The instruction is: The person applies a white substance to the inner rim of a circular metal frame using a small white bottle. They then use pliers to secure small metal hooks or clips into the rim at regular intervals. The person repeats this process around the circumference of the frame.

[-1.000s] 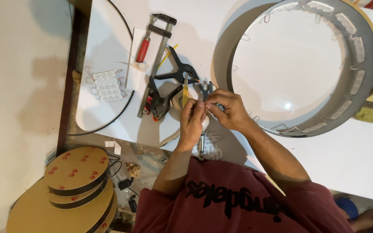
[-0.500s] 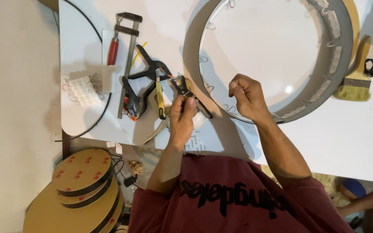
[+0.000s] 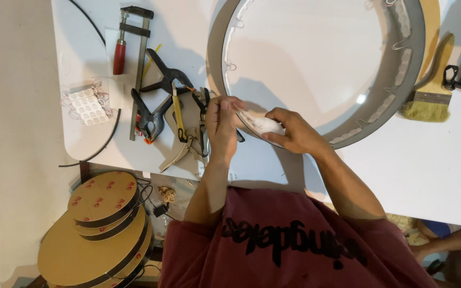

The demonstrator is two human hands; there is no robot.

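Both hands meet at the near-left rim of a large grey ring frame (image 3: 401, 69) lying on the white table (image 3: 428, 176). My right hand (image 3: 292, 133) is closed around a small white module piece (image 3: 267, 126) against the rim. With its fingertips, my left hand (image 3: 221, 125) pinches the left end of the same piece. Similar white modules and wire loops line the inside of the ring.
Left of my hands lie yellow-handled pliers (image 3: 177, 114), black spring clamps (image 3: 158, 98), a red-handled bar clamp (image 3: 134, 58) and a cluster of white modules (image 3: 86, 109). A paintbrush (image 3: 428, 93) lies right of the ring. Tape rolls (image 3: 102, 224) are stacked below the table's left edge.
My hands left the pile of pliers and clamps and moved right to the ring's rim. The right hand went first, and now both grip the white piece.
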